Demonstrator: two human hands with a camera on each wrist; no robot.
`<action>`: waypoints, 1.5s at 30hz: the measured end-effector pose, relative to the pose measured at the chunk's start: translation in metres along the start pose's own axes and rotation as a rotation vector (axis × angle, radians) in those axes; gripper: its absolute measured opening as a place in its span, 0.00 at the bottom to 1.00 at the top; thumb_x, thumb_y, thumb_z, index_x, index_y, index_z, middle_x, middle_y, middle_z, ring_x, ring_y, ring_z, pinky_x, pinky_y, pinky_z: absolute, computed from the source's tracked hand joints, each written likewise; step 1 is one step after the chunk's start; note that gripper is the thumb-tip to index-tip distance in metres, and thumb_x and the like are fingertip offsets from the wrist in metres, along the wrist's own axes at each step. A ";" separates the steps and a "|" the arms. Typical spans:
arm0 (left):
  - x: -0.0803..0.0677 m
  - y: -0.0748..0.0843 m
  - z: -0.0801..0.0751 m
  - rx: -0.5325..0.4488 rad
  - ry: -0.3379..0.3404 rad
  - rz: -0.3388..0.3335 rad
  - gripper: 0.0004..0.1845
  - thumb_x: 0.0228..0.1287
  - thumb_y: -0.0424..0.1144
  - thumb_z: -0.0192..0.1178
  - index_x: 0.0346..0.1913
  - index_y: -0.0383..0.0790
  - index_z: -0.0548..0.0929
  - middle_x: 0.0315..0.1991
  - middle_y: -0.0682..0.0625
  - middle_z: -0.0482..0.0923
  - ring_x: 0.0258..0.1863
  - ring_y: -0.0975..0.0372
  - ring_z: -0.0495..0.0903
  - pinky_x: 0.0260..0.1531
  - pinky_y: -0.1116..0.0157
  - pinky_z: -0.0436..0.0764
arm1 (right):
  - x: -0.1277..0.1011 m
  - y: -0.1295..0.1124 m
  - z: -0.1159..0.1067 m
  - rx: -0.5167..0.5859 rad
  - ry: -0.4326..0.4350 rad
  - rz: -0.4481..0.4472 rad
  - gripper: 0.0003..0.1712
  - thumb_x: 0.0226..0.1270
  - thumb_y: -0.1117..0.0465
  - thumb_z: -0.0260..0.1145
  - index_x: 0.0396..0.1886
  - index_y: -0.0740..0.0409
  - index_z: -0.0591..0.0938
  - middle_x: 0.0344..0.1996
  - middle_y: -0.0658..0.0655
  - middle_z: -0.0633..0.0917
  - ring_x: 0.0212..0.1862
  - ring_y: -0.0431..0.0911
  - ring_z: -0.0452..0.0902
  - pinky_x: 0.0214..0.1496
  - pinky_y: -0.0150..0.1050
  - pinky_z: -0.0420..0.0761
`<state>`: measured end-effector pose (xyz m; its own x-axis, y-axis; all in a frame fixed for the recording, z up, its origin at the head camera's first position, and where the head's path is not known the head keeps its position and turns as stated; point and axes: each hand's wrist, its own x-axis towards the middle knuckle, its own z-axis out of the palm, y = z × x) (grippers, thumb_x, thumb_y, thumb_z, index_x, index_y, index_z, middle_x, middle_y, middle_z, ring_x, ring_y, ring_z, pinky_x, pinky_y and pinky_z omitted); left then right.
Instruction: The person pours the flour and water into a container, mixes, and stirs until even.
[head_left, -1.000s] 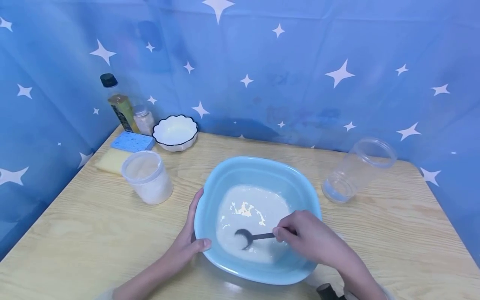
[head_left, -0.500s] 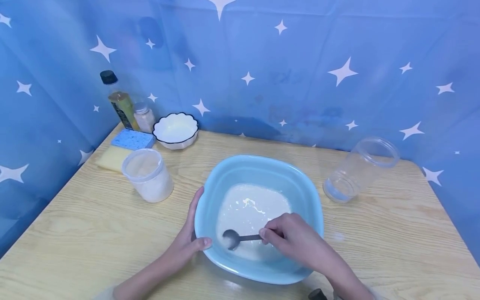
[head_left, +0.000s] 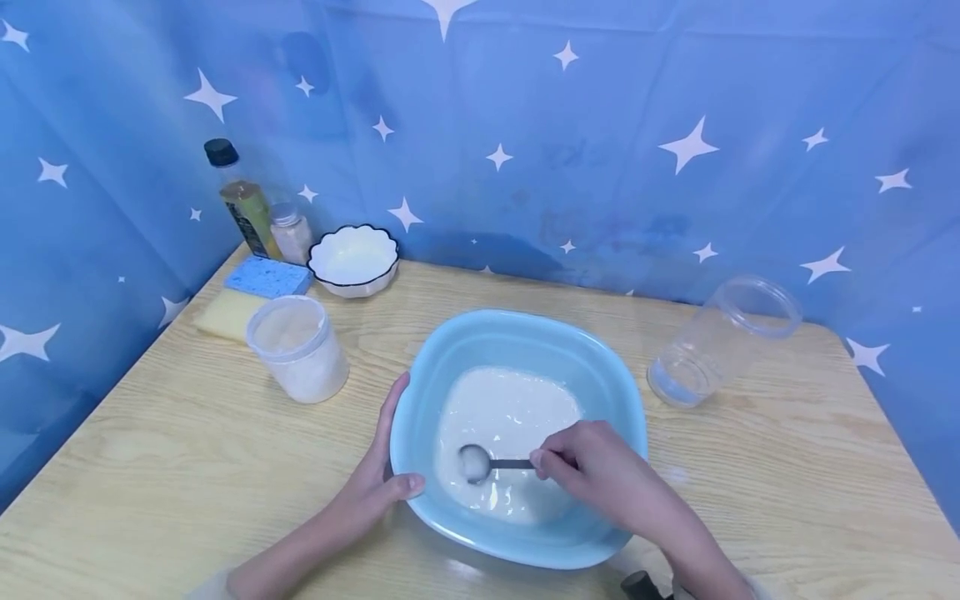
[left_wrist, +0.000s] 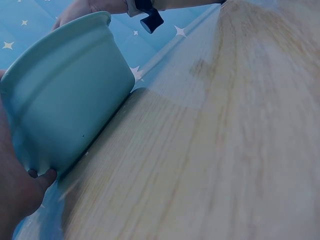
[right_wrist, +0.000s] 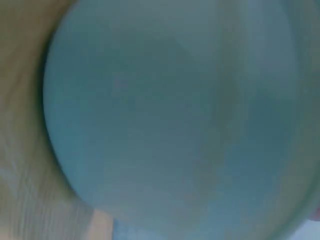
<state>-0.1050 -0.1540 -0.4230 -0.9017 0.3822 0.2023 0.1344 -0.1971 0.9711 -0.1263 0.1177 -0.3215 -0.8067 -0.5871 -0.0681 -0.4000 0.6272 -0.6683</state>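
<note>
Now the right hand [head_left: 592, 471], pinching the spoon [head_left: 487, 463], sweeps it back through the smoother white batter [head_left: 510, 417] while the left hand [head_left: 375, 487] grips the basin [head_left: 525, 333] rim.

The head view looks forward and down from above the near edge of the tabletop [head_left: 187, 467], taking in the whole blue basin [head_left: 600, 375] and the star-patterned backdrop [head_left: 600, 167] behind. The left wrist view sits low at the tabletop [left_wrist: 225, 150], very near the basin's outer wall [left_wrist: 70, 100], looking along the wood. The right wrist view is blurred and so close that pale blue basin [right_wrist: 175, 115] fills it. All three share the basin.
</note>
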 end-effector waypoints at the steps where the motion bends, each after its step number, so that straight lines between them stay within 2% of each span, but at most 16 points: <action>1: 0.000 0.000 0.000 -0.002 0.000 0.000 0.50 0.54 0.34 0.56 0.73 0.60 0.35 0.73 0.45 0.36 0.64 0.39 0.52 0.50 0.56 0.76 | 0.000 0.000 -0.001 -0.002 -0.002 0.010 0.16 0.65 0.61 0.59 0.17 0.52 0.81 0.09 0.39 0.59 0.15 0.32 0.53 0.17 0.27 0.62; 6: -0.001 -0.001 0.000 -0.005 0.003 -0.007 0.50 0.55 0.33 0.55 0.73 0.60 0.35 0.73 0.45 0.35 0.64 0.38 0.53 0.49 0.56 0.77 | -0.003 -0.002 -0.005 0.042 0.028 0.043 0.14 0.66 0.62 0.59 0.19 0.53 0.82 0.08 0.40 0.58 0.13 0.32 0.51 0.14 0.26 0.57; 10: -0.001 -0.001 0.000 0.000 0.000 -0.003 0.50 0.55 0.34 0.55 0.73 0.60 0.35 0.73 0.45 0.35 0.64 0.37 0.53 0.47 0.55 0.78 | -0.003 -0.003 0.001 0.101 0.003 -0.014 0.15 0.67 0.59 0.58 0.21 0.53 0.83 0.08 0.39 0.59 0.13 0.31 0.52 0.13 0.25 0.55; 15: 0.001 -0.002 0.000 -0.009 -0.012 -0.002 0.50 0.55 0.33 0.55 0.73 0.59 0.35 0.73 0.46 0.35 0.65 0.38 0.52 0.49 0.55 0.77 | -0.004 -0.001 0.005 0.043 0.003 -0.020 0.15 0.66 0.61 0.59 0.18 0.52 0.82 0.09 0.39 0.60 0.14 0.31 0.53 0.15 0.26 0.60; 21: 0.000 -0.001 0.000 -0.027 -0.011 -0.002 0.50 0.54 0.33 0.55 0.73 0.60 0.35 0.73 0.45 0.35 0.64 0.38 0.52 0.48 0.55 0.77 | -0.004 0.000 0.005 0.025 0.009 -0.025 0.14 0.65 0.61 0.60 0.19 0.52 0.82 0.09 0.38 0.60 0.15 0.31 0.54 0.16 0.26 0.62; 28: -0.001 0.000 0.000 -0.013 0.007 -0.019 0.51 0.54 0.33 0.56 0.73 0.61 0.36 0.73 0.46 0.36 0.63 0.38 0.55 0.48 0.56 0.77 | -0.007 -0.001 -0.006 0.012 -0.027 0.014 0.14 0.66 0.60 0.59 0.19 0.51 0.81 0.10 0.39 0.61 0.15 0.32 0.55 0.16 0.27 0.63; 32: -0.001 0.000 -0.002 0.002 0.004 -0.025 0.51 0.54 0.34 0.56 0.73 0.62 0.36 0.73 0.46 0.36 0.63 0.39 0.56 0.48 0.57 0.77 | -0.011 0.000 -0.014 0.016 0.017 0.044 0.13 0.67 0.60 0.58 0.22 0.51 0.82 0.09 0.39 0.60 0.14 0.32 0.54 0.14 0.27 0.61; 36: 0.000 -0.001 -0.002 0.003 -0.005 -0.017 0.51 0.54 0.34 0.55 0.73 0.61 0.35 0.73 0.46 0.36 0.64 0.39 0.55 0.49 0.56 0.77 | -0.009 0.000 -0.009 0.057 0.017 0.013 0.13 0.67 0.58 0.58 0.23 0.52 0.83 0.09 0.39 0.59 0.14 0.32 0.52 0.14 0.25 0.57; 41: 0.001 -0.001 -0.001 -0.017 -0.012 -0.009 0.51 0.54 0.33 0.56 0.73 0.60 0.34 0.73 0.46 0.36 0.64 0.39 0.54 0.49 0.56 0.77 | -0.006 0.003 -0.004 0.032 0.001 0.002 0.13 0.67 0.58 0.58 0.24 0.53 0.84 0.10 0.39 0.61 0.15 0.32 0.54 0.16 0.27 0.61; 45: 0.000 0.000 -0.002 -0.002 -0.009 -0.014 0.51 0.54 0.34 0.56 0.73 0.60 0.35 0.73 0.46 0.36 0.64 0.39 0.54 0.49 0.56 0.77 | -0.004 0.006 -0.006 -0.010 0.032 0.052 0.13 0.67 0.60 0.58 0.23 0.53 0.84 0.10 0.41 0.62 0.14 0.33 0.54 0.16 0.28 0.62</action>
<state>-0.1058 -0.1558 -0.4228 -0.8999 0.3926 0.1899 0.1211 -0.1933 0.9736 -0.1279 0.1266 -0.3210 -0.8398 -0.5371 -0.0787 -0.3614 0.6615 -0.6572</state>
